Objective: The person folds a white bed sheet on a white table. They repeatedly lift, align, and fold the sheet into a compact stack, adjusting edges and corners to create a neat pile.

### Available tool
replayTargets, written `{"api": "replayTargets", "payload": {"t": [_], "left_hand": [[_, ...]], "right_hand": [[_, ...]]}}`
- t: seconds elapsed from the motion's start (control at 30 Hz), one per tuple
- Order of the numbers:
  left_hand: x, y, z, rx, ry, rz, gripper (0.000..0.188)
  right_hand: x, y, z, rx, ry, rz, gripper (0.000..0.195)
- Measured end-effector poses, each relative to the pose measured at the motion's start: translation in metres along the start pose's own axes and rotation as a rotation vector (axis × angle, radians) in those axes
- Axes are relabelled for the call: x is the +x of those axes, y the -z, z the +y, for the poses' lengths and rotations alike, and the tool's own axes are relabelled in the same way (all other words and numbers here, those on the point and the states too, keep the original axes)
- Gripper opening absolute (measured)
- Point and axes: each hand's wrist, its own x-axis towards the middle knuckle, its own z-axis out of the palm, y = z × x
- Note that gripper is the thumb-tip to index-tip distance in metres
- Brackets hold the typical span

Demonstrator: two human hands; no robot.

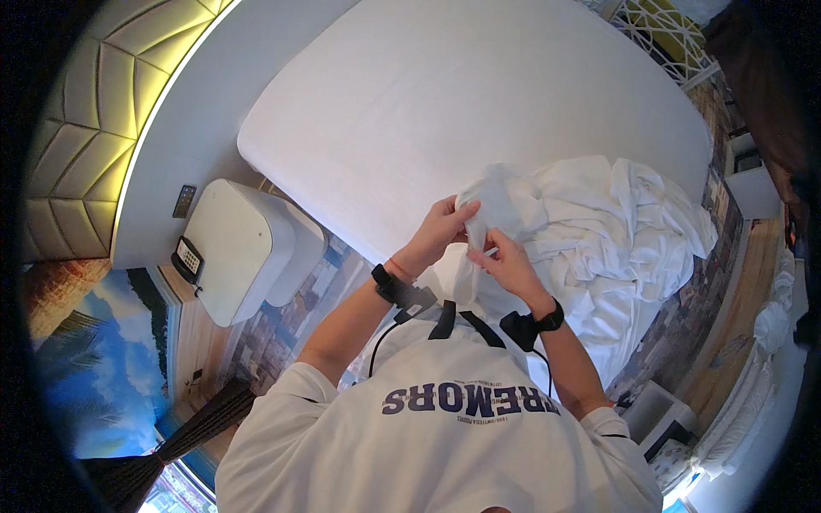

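Observation:
A large heap of crumpled white bedding fabric (596, 231) lies on the near right part of the bed and hangs over its side towards me. My left hand (446, 224) pinches the upper left edge of this fabric between thumb and fingers. Just below and to the right, my right hand (503, 256) holds a nearby stretch of the same edge, its fingers partly hidden by the folds. The two hands are close together, in front of my chest. Beyond them spreads the bed (397, 122), covered with a smooth white sheet.
Left of the bed stands a white bedside table (234, 250) with a black telephone (187, 259) at its edge. A padded, lit wall panel (83, 141) rises behind. Dark curtains (205, 423) hang at lower left. To the right, a white box-like unit (757, 186) stands by the wall.

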Motion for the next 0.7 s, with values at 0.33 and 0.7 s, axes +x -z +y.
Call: {"api": "replayTargets", "payload": {"t": [0.33,0.7], "left_hand": [[-0.015,-0.001,-0.021,0.622,-0.089,0.045,0.029],[-0.028,0.000,-0.030,-0.124,-0.145,0.172,0.013]], "right_hand": [[0.004,0.012,0.018,0.630,-0.096,0.160,0.020],[0.012,0.010,0.038,1.385,-0.313,0.218,0.031]]}}
